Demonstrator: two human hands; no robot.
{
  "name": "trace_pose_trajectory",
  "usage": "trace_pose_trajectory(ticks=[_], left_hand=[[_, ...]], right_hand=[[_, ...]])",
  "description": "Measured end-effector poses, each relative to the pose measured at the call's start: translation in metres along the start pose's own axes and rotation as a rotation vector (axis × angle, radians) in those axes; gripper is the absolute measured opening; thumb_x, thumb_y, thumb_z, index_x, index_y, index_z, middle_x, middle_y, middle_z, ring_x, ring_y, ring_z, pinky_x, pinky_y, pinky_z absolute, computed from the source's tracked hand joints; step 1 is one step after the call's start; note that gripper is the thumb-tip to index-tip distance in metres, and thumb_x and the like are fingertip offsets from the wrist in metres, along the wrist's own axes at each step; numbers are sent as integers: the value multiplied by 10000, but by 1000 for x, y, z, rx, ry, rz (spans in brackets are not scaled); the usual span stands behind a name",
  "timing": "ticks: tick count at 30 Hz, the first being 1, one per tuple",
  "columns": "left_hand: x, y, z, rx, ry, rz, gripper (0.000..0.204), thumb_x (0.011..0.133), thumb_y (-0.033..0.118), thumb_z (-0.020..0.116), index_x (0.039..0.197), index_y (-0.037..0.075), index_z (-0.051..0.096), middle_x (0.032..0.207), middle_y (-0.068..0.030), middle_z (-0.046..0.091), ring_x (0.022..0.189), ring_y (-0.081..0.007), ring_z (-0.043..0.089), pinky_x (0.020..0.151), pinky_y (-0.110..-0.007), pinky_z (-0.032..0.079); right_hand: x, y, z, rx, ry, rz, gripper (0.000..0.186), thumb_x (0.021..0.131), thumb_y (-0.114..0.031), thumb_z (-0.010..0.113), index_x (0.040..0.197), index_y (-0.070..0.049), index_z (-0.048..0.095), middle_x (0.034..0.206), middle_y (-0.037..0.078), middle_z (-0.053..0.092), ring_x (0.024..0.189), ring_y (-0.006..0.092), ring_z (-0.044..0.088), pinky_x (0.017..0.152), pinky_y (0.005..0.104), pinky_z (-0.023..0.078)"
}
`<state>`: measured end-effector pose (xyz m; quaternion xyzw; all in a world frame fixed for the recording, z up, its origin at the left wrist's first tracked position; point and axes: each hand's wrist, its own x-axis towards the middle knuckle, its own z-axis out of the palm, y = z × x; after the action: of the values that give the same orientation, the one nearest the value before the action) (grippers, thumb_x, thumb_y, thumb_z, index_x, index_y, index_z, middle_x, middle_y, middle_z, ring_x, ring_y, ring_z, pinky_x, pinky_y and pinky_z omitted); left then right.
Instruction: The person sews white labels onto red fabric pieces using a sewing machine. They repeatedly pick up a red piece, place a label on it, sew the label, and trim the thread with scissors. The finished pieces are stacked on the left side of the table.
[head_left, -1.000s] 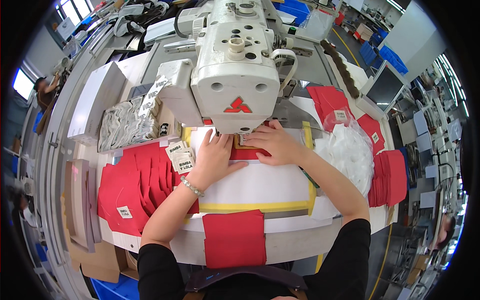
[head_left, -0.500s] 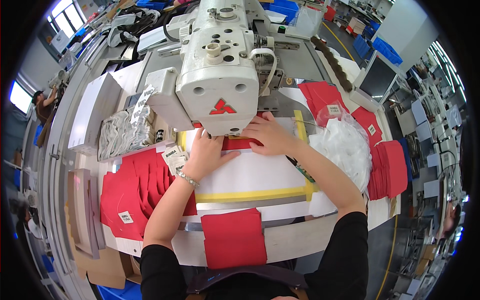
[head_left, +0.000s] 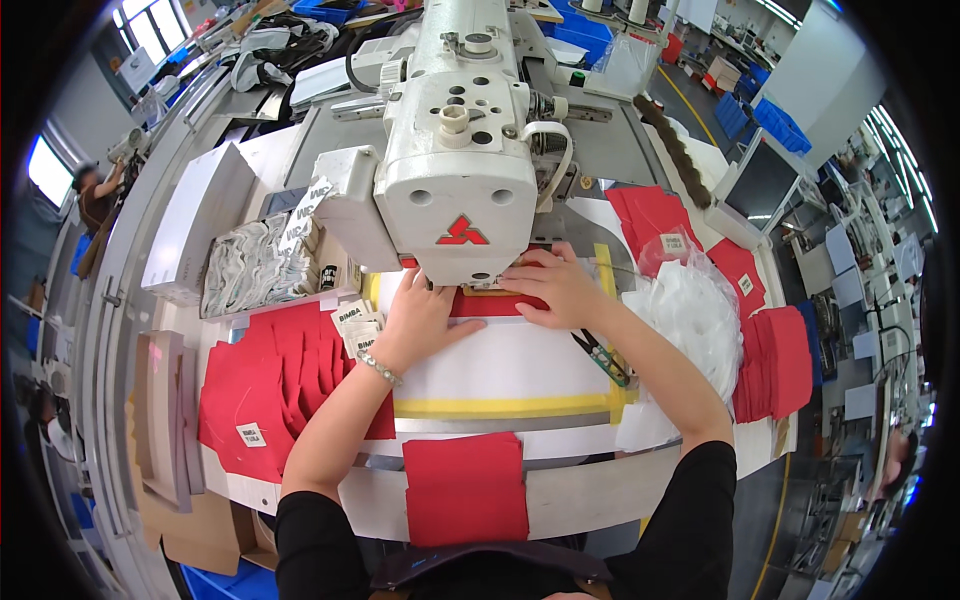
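Both hands lie under the head of a white sewing machine (head_left: 457,190), on a red fabric piece (head_left: 500,303) set on the white work plate (head_left: 500,365). My left hand (head_left: 418,318), with a beaded bracelet at the wrist, rests flat at the fabric's left end, its thumb stretched to the right. My right hand (head_left: 562,288) presses the right end with fingers spread. Some fingertips of both hands are hidden by the machine head. Thread snips (head_left: 602,358) lie beside my right forearm. At the table's front edge is a stack of red fabric (head_left: 465,488).
White labels (head_left: 358,325) lie on red pieces (head_left: 270,390) at the left, near a box of label strips (head_left: 258,265). To the right are a crumpled white plastic bag (head_left: 680,320), more red pieces (head_left: 775,362) and a small screen (head_left: 758,175). Yellow tape (head_left: 500,406) borders the plate.
The whole view has shifted slightly, so the machine appears a little lower and further right. More of the snips shows beside my right forearm. Both hands stay on the red fabric.
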<state>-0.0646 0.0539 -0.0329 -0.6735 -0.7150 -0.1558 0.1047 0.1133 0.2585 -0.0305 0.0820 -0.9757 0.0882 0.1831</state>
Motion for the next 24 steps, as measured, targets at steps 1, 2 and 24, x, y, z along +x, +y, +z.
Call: trace_pose_trajectory(ticks=[1,2,24], left_hand=[[-1,-1,0,0,18,3,731,842,589,615,1132,-82,641,1166,-166,623,1099,-332,536,1019,-426,370],[-2,-2,1,0,37,6,732,843,588,615,1134,-83,639,1172,-165,620,1097,-331,536,1016,-425,372],[-18,-27,-15,-85,-98,122,297,875,221,667,1168,181,691,1180,67,670,1046,-171,580,979,-434,350]], right_hand=[[1,-1,-3,-15,5,-5,366,797,-258,683,1149,-159,686,1173,11,645,1110,223,540,945,434,330],[1,-1,-5,-30,9,-11,359,797,-258,683,1144,-166,688,1163,7,637,1096,225,541,939,430,332],[16,-9,17,44,-14,-129,388,849,-327,664,1223,-221,659,1020,31,582,958,212,538,884,381,388]])
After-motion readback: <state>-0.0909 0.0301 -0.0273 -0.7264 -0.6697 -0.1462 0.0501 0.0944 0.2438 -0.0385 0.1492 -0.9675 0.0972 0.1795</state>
